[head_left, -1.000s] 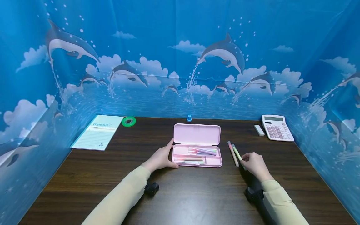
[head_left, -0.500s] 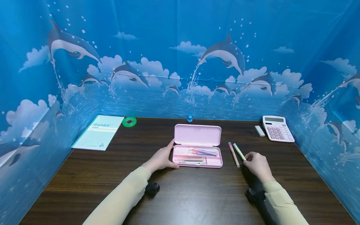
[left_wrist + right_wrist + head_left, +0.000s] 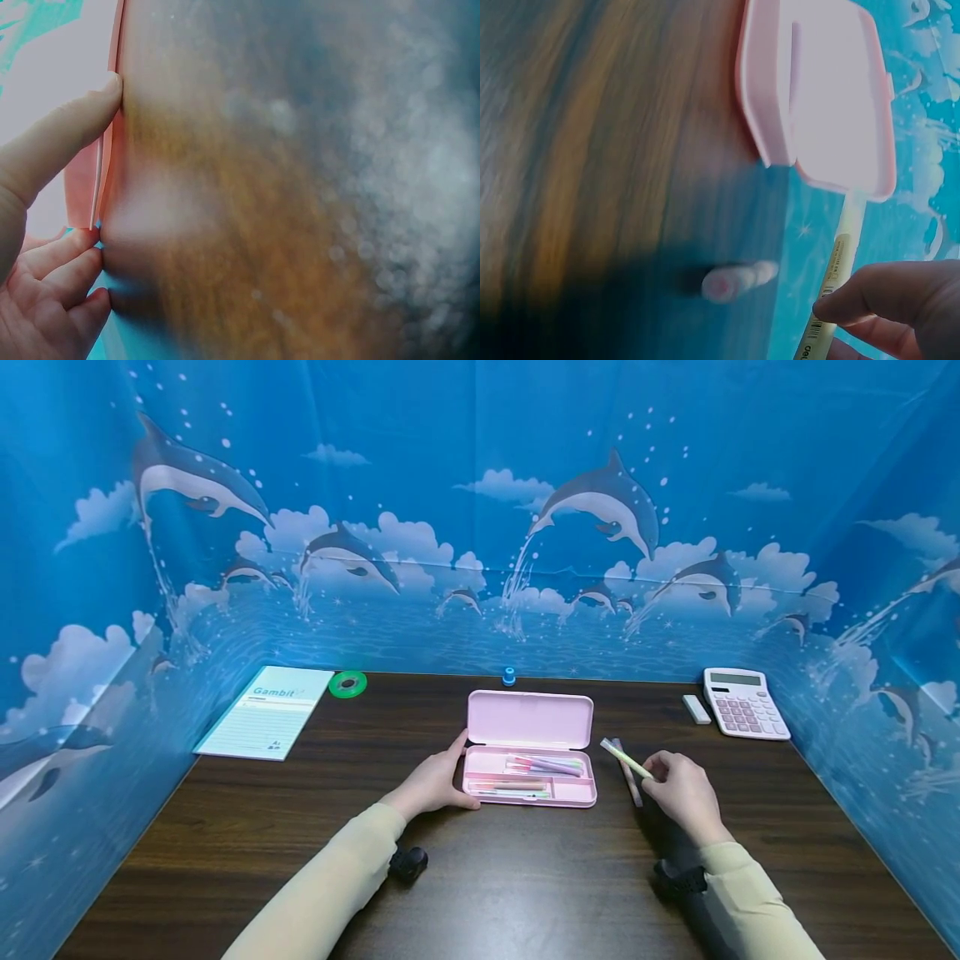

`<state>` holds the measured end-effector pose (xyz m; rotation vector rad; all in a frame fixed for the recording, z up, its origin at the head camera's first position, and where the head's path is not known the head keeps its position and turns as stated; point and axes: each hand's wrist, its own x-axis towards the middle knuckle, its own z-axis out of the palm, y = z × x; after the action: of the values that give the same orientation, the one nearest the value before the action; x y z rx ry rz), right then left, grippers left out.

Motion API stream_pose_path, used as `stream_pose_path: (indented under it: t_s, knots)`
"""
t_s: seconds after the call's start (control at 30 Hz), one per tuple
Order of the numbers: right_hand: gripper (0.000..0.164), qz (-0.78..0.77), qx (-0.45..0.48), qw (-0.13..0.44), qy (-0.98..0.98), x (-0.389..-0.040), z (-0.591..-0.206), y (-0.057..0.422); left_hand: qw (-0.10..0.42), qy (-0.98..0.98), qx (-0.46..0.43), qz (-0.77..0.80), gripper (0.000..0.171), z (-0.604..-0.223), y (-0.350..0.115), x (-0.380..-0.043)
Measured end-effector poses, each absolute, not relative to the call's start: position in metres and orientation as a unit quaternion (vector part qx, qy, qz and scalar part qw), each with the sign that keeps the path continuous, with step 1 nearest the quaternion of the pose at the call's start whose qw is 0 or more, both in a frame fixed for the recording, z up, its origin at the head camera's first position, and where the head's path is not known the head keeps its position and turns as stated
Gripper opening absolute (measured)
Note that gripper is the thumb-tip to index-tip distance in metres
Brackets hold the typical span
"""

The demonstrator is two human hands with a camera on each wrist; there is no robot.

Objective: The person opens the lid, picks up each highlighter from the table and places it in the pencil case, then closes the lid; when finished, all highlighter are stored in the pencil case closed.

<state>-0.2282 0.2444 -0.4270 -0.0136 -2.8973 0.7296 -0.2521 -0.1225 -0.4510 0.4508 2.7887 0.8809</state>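
A pink pencil case (image 3: 530, 718) lies with its lid raised, several pens and markers (image 3: 543, 766) in its two rows. At the case's left end my left hand (image 3: 429, 785) holds it, thumb at the front edge and fingers toward the back; the left wrist view has the thumb (image 3: 67, 131) on the rim. To the right of the case, my right hand (image 3: 682, 793) pinches a yellow-green marker (image 3: 838, 259) between thumb and fingers, its far end tilted up toward the case. Beneath it a second, pinkish marker (image 3: 632, 785) lies on the table.
A pale green notepad (image 3: 266, 714) and a green tape roll (image 3: 337, 685) lie at the back left. One small blue object (image 3: 509, 677) stands at the back edge. White eraser (image 3: 697, 709) and calculator (image 3: 746, 703) sit at the back right. A dolphin-print curtain (image 3: 420, 627) surrounds the table.
My right hand has lifted the yellow-green marker off the table and swung its far end left, over the other marker. The left hand has stayed on the case.
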Motion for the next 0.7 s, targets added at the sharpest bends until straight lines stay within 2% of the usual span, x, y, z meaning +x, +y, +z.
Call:
stream_pose_path:
  t_s: [0.7]
  knots:
    - [0.013, 0.255, 0.077, 0.077, -0.961, -0.230, -0.427, 0.189, 0.092, 0.941, 0.152, 0.289, 0.121, -0.451, -0.122, -0.252]
